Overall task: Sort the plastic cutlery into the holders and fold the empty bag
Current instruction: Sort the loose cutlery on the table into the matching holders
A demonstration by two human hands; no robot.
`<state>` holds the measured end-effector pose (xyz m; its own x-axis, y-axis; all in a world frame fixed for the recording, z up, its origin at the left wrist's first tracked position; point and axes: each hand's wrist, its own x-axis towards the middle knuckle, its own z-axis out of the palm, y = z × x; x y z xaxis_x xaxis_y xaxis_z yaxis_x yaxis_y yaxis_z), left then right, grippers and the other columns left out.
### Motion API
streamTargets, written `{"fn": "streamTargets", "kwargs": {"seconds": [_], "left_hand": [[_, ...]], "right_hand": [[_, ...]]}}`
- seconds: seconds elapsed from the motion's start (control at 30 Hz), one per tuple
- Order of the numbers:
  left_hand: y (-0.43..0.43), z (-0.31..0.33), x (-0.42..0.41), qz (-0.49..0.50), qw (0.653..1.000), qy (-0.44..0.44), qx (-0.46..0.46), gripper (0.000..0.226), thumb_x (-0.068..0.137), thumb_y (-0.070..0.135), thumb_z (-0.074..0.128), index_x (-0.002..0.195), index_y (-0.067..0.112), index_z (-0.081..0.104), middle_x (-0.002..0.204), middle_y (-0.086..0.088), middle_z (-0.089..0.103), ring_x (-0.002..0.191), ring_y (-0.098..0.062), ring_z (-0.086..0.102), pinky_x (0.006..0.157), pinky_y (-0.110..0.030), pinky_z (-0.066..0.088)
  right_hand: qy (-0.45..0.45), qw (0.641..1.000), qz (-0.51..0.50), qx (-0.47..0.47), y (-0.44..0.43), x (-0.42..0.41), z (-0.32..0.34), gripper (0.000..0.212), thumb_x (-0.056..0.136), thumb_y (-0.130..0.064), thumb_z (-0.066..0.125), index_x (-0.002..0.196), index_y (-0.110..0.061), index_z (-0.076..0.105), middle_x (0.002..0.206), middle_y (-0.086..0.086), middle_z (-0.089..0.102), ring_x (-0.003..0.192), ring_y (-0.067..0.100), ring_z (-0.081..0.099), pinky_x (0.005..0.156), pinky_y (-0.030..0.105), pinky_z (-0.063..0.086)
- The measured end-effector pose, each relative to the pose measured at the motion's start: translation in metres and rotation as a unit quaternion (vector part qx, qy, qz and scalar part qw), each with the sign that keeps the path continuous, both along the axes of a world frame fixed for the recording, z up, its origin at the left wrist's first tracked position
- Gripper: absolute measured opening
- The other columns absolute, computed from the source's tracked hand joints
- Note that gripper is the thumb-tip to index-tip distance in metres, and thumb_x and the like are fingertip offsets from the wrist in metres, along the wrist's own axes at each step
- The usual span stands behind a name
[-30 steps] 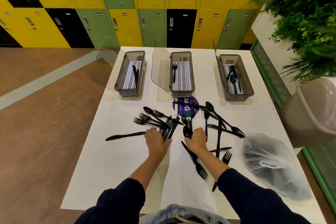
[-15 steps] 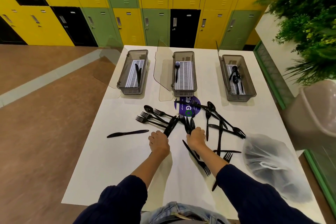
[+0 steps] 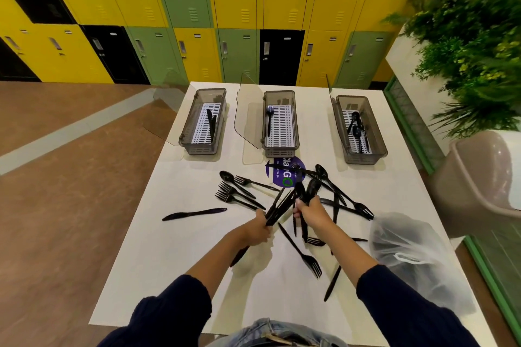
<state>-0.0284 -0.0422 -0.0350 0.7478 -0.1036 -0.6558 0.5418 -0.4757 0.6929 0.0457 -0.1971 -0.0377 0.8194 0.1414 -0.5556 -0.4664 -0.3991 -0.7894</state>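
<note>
Head view: the left hand (image 3: 258,229) has its fingers clenched round a fanned bundle of slim black plastic knives (image 3: 279,205), too tightly overlapped to count. The right hand (image 3: 313,214) grips black plastic spoons (image 3: 308,190), two bowls showing above the fist. Both fists are over the white table (image 3: 169,276), in the middle of the loose pile. To the left lie three black plastic forks (image 3: 234,195), one spoon (image 3: 227,177) and one lone knife (image 3: 194,213); another fork (image 3: 306,256) lies nearer the person. The crumpled clear plastic bag (image 3: 408,256) sits at the right edge. Beyond stand three grey translucent holders: the left holder (image 3: 197,149) with knives, the middle holder (image 3: 280,153) with one fork, the right holder (image 3: 361,159) with two spoons.
</note>
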Motion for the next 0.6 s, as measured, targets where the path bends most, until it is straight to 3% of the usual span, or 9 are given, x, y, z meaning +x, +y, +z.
{"fn": "streamTargets", "kwargs": {"seconds": [0.17,0.3,0.43,0.5,0.6], "left_hand": [[-0.005,0.013,-0.001,0.057,0.992,-0.012,-0.114,0.013,0.102,0.022,0.04,0.11,0.012,0.037,0.086,0.001,0.045,0.073,-0.008,0.046,0.064,-0.019,0.044],[-0.014,0.021,0.004,0.148,0.975,-0.037,-0.161,0.018,0.102,0.029,0.04,0.11,0.013,0.04,0.087,0.001,0.043,0.076,-0.009,0.047,0.069,-0.021,0.046],[-0.02,0.028,0.012,0.199,0.958,-0.077,-0.19,0.019,0.102,0.034,0.036,0.107,0.017,0.044,0.082,0.003,0.043,0.07,-0.009,0.042,0.066,-0.022,0.042],[-0.023,0.031,0.016,0.216,0.948,-0.107,-0.209,0.023,0.101,0.039,0.035,0.094,0.02,0.045,0.072,0.007,0.044,0.062,-0.008,0.037,0.06,-0.021,0.036],[-0.029,0.036,0.02,0.238,0.937,-0.125,-0.222,0.03,0.099,0.047,0.035,0.095,0.02,0.046,0.061,0.011,0.04,0.055,-0.006,0.036,0.056,-0.021,0.031]], "right_hand": [[-0.016,0.997,-0.013,0.077,-0.006,0.002,0.016,0.016,0.101,-0.015,0.043,0.102,-0.005,0.055,0.078,0.004,0.059,0.068,0.013,0.057,0.07,0.024,0.047],[-0.026,0.991,0.023,0.132,-0.005,-0.005,0.038,0.03,0.102,-0.015,0.04,0.078,-0.008,0.057,0.077,0.005,0.059,0.071,0.015,0.056,0.074,0.025,0.047],[-0.01,0.985,0.065,0.161,-0.001,-0.014,0.052,0.03,0.102,-0.019,0.039,0.082,-0.012,0.059,0.08,0.003,0.062,0.076,0.015,0.059,0.082,0.029,0.047],[-0.001,0.981,0.077,0.179,0.001,-0.018,0.058,0.027,0.103,-0.019,0.038,0.089,-0.016,0.061,0.079,0.001,0.063,0.074,0.013,0.06,0.08,0.027,0.047],[0.003,0.978,0.086,0.191,0.003,-0.023,0.062,0.025,0.103,-0.022,0.036,0.097,-0.018,0.06,0.079,-0.001,0.064,0.069,0.009,0.063,0.072,0.022,0.047]]}}
